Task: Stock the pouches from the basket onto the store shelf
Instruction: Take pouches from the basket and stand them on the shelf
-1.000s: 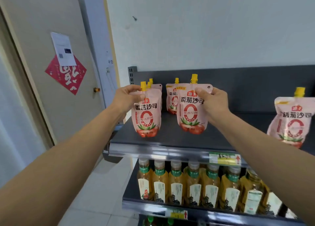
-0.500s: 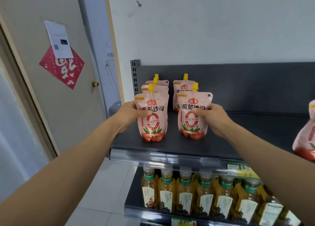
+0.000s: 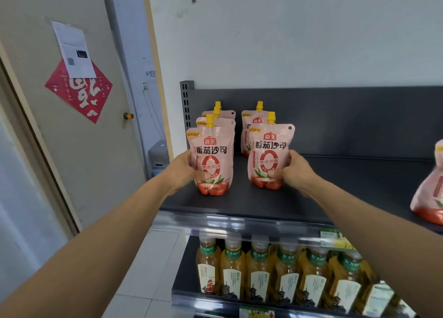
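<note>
Two pink tomato-sauce pouches with yellow caps stand upright on the dark top shelf (image 3: 251, 202). My left hand (image 3: 183, 171) grips the left pouch (image 3: 212, 159) by its left side. My right hand (image 3: 296, 171) grips the right pouch (image 3: 269, 154) by its right side. Both pouches rest with their bases on the shelf. Behind the left one stand two more pouches (image 3: 221, 117) in a row, and one pouch (image 3: 251, 123) stands behind the right one. The basket is out of view.
Another pink pouch (image 3: 431, 188) leans at the shelf's right edge. Bottles of yellow tea (image 3: 259, 269) fill the lower shelf. A door with a red sign (image 3: 81, 92) and white floor tiles lie to the left. The shelf's dark back panel (image 3: 347, 121) rises behind.
Both hands lowered the two pouches onto the shelf and slid down from the pouch tops to their sides. The camera view tilted and moved closer.
</note>
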Tool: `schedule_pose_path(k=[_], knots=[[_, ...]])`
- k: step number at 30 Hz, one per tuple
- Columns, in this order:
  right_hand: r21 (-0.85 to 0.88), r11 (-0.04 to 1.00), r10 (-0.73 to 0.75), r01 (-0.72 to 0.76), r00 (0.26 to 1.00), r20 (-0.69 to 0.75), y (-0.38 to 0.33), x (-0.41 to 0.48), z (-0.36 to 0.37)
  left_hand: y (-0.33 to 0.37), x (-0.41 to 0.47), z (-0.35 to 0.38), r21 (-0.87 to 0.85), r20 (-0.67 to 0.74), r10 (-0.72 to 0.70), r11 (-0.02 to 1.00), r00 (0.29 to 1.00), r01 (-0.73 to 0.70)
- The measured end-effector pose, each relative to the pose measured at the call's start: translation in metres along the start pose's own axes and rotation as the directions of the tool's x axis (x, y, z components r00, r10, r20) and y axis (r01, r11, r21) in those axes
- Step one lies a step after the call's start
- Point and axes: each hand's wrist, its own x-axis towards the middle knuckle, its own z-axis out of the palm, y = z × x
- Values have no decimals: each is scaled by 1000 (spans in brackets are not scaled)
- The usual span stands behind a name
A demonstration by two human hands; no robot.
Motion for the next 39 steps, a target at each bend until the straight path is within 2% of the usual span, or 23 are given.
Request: schedule_pose_path(k=[7,20,30,39], knots=[[-7,1000,-5,5,1000,-20,-4,24,16,-4,12,-5,-25,76,17,1000,997,-15],[-16,1000,8,-9,998,-56,-10,55,33,-3,18,-6,-36,84,7,999,996,-4],[-37,999,34,-37,995,-91,-6,54,40,-8,10,-10,5,104,-54,999,993,54],[-159,987,-74,41,975,-209,-5,32,38,-10,6,-7,8,51,-63,998,997,62]])
